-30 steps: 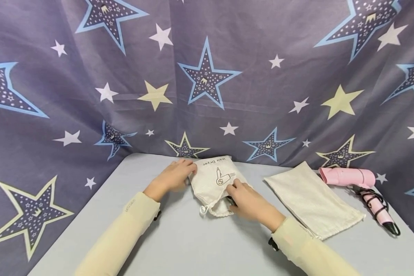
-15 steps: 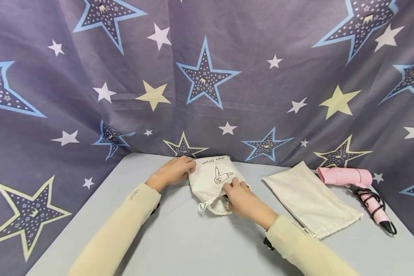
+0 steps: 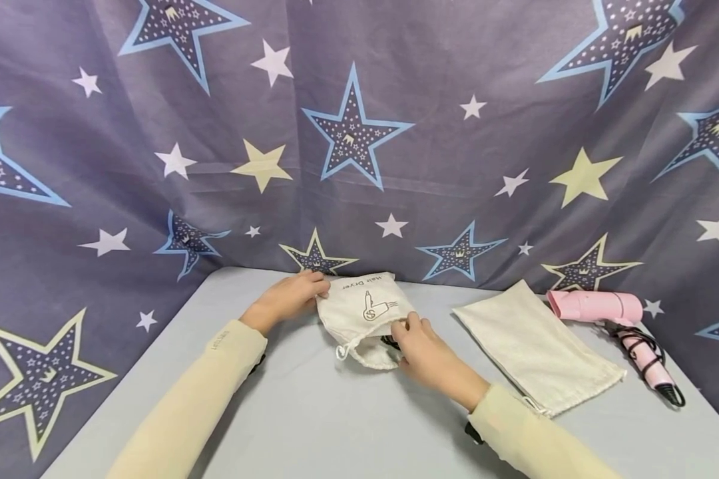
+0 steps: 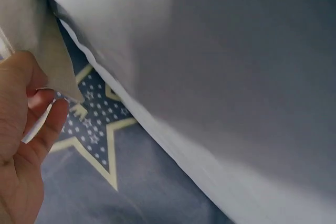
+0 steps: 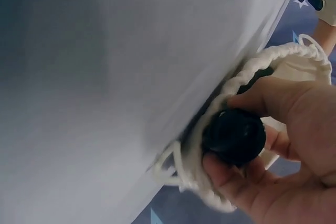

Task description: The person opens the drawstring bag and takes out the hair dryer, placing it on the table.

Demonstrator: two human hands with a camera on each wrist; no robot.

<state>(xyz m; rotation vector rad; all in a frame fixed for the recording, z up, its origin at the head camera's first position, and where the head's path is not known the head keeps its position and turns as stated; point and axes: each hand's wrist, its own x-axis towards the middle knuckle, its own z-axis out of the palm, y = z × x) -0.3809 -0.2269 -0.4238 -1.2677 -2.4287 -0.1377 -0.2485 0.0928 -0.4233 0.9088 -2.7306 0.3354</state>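
Observation:
A cream drawstring bag [image 3: 350,313] lies near the back of the table, printed "Hair Dryer" with a dryer drawing, its mouth gaping toward the front. My left hand [image 3: 290,297] is at the bag's back left side; in the left wrist view its thumb and fingers pinch a corner of the cloth. At the mouth, my right hand [image 3: 434,356] holds a black round-ended piece [image 5: 236,136] between thumb and fingers. The rest of that piece is hidden inside the bag, so its kind cannot be told. White drawstring loops hang at the mouth.
To the right a second cream drawstring bag [image 3: 539,349] lies flat. Beyond it rests a pink hair dryer [image 3: 596,306] with its black cord wound round the handle. A purple star-patterned cloth [image 3: 359,213] hangs behind the grey-white table [image 3: 335,426].
The printed bag has shifted slightly left with my left hand, and its mouth gapes wider at the front. My right hand stays at the opening. The other bag and the pink dryer lie as before.

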